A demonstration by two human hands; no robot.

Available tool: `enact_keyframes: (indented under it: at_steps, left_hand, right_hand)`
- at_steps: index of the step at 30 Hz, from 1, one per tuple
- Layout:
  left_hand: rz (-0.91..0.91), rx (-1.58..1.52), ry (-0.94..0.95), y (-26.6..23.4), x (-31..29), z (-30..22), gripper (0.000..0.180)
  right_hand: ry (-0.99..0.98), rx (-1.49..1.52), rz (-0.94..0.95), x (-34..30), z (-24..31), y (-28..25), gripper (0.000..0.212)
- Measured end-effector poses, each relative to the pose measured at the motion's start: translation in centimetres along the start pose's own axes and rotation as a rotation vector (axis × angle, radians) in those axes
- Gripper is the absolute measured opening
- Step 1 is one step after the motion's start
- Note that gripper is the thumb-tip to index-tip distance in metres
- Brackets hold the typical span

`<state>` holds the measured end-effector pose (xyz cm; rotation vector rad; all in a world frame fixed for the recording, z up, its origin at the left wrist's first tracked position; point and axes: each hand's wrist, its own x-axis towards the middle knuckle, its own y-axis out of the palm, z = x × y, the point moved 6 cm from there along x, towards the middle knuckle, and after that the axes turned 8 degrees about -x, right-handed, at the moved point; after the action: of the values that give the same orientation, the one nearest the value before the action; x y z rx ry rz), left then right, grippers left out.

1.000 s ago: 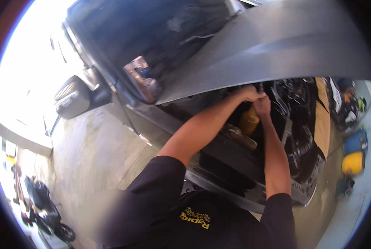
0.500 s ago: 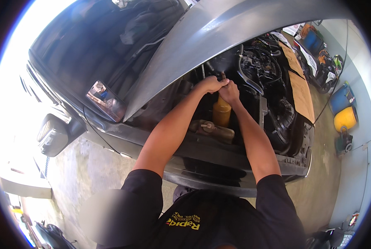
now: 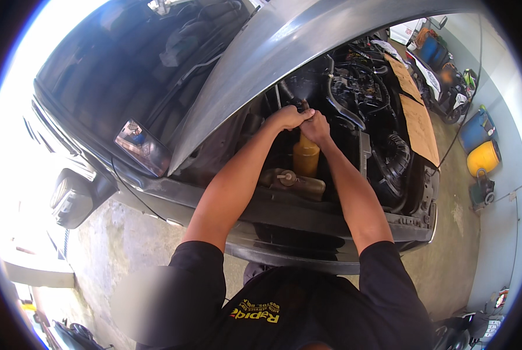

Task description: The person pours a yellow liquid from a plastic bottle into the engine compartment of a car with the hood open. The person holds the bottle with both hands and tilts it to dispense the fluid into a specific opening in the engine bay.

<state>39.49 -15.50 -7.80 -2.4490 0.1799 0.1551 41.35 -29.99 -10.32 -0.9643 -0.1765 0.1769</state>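
Both my arms reach into the open engine bay of a dark vehicle. A yellow bottle point(image 3: 306, 156) stands upright below my hands, with a narrow dark nozzle point(image 3: 304, 104) rising above them. My right hand point(image 3: 317, 127) is closed around the bottle's neck. Beside it, my left hand point(image 3: 290, 118) is closed with its thumb against the top of that neck, touching my right hand. A pale mist hangs over the engine parts just beyond the nozzle. Nearer to me sits a translucent reservoir point(image 3: 300, 186) with a round cap point(image 3: 286, 178). My fingers hide the bottle's top.
The raised hood point(image 3: 261, 70) slants over the left of the bay. Black engine hoses point(image 3: 394, 157) lie to the right, and brown cardboard point(image 3: 417, 129) covers the far front edge. Blue and yellow drums point(image 3: 483, 156) stand by the wall. A side mirror point(image 3: 74, 195) sticks out at left.
The view has shifted slightly, so the hands and bottle appear a little further left. Both hands keep the same hold at the bottle's neck, and mist still shows beyond the nozzle.
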Motion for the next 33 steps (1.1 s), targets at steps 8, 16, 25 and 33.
enact_keyframes:
  at_steps: [8,16,25,33]
  left_hand:
    - [0.04,0.002,0.007,-0.2,-0.3,0.2,0.104]
    - [-0.089,-0.001,0.049,-0.8,-0.1,1.7,0.108]
    - [-0.111,0.022,0.105,1.4,0.3,-1.8,0.105]
    - [-0.073,0.008,0.088,2.0,0.1,-0.2,0.104]
  right_hand:
    - [-0.009,-0.043,0.008,-1.4,1.6,-1.3,0.049]
    - [-0.038,0.001,-0.014,0.3,1.1,1.2,0.041]
    - [-0.514,-0.251,-0.128,4.7,-6.1,4.4,0.034]
    - [-0.49,0.05,-0.06,3.8,-4.3,3.3,0.044]
